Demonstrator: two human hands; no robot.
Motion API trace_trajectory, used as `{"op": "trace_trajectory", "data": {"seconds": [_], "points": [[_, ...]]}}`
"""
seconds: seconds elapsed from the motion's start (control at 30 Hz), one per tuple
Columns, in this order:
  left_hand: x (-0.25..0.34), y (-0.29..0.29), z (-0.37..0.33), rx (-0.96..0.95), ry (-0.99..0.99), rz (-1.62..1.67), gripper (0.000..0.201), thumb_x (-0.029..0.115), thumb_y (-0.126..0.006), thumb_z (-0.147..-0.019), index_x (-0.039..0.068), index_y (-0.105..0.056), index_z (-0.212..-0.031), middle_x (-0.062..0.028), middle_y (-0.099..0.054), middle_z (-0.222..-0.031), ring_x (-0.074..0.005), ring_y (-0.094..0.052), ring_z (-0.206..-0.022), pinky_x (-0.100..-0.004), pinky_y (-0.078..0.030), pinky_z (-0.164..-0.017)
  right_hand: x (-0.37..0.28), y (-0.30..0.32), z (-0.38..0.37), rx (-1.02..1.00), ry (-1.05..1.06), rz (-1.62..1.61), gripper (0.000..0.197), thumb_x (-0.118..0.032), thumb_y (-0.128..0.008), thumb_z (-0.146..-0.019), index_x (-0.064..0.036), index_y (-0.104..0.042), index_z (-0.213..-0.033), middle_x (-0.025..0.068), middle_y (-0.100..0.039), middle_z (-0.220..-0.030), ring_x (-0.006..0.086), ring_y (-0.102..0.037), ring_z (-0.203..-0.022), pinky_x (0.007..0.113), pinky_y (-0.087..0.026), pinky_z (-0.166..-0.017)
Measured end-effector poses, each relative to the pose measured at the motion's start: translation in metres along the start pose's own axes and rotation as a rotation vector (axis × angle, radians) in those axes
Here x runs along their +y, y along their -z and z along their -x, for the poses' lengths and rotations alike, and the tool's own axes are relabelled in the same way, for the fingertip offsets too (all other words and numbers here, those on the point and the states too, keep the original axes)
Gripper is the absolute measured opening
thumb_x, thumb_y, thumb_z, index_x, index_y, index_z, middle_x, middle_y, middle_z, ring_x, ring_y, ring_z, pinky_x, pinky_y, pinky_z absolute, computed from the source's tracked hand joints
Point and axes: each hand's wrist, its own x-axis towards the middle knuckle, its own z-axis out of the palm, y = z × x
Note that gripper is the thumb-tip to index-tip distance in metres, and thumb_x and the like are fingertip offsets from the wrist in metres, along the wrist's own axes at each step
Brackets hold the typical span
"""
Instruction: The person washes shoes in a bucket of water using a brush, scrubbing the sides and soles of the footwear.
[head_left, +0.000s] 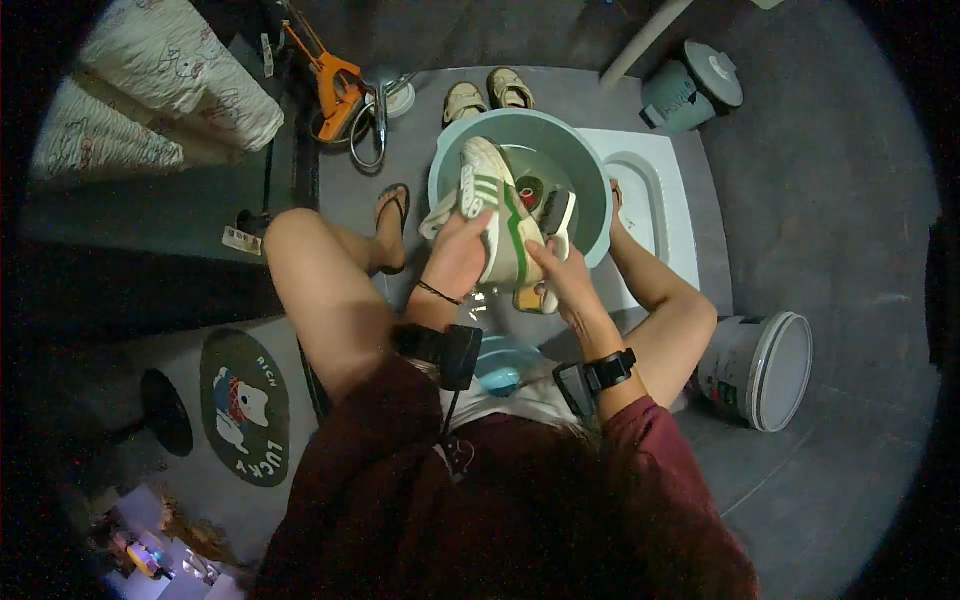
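A white shoe (508,232) with green stripes is held at an angle over the near part of a wide grey-green basin (590,170), its toe directed toward the far side. It is grasped by both hands: along its left side by the left hand (456,258), and at its lower right by the right hand (566,275), whose thumb is pressed against it. A brush (558,215) with dark bristles and a white body is seen just beside the shoe, above the right hand; whether it is also enclosed in that grip cannot be told. A yellowish piece (530,299) is seen below the shoe, near the right hand. Shallow water is contained in the basin, together with a dark item (529,192) marked in red. A black device is strapped to each wrist. Between the legs, a translucent blue bowl (512,357) is partly hidden. Beyond the basin, a pair of pale shoes (511,88) is placed on the floor; to their left, an orange-handled tool (336,95) and a shower head (383,78) are seen. The right is occupied by a white floor basin (684,190), a lidded bin (680,100) and a white bucket (760,365). At lower left, an oval mat (245,440) is laid.
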Motion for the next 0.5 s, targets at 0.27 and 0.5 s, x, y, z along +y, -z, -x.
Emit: {"op": "trace_trajectory", "data": {"seconds": [0.27,0.5], "points": [[-0.015,0.01,-0.005,-0.141,0.058,-0.815,0.042,0.018,-0.062,-0.079,-0.004,-0.044,-0.11,-0.0063,-0.056,-0.098,-0.0133,-0.055,-0.088,-0.0255,-0.044,-0.074,-0.011,0.017,-0.019,-0.016,-0.093,-0.008,0.032,-0.028,-0.069,-0.072,-0.0055,-0.05,-0.083,0.0025,-0.053,-0.066,0.0086,-0.048,-0.046,0.021,-0.036,-0.035],[-0.021,0.009,-0.008,0.19,-0.011,-0.249,0.036,0.021,-0.047,-0.087,-0.004,-0.043,-0.112,-0.011,-0.052,-0.11,-0.0202,-0.05,-0.102,-0.0328,-0.039,-0.089,-0.019,0.041,0.001,0.085,0.063,0.067,0.045,-0.044,-0.044,-0.086,-0.0006,-0.043,-0.1,0.0093,-0.056,-0.071,0.0184,-0.058,-0.055,0.028,-0.044,-0.044]]}}
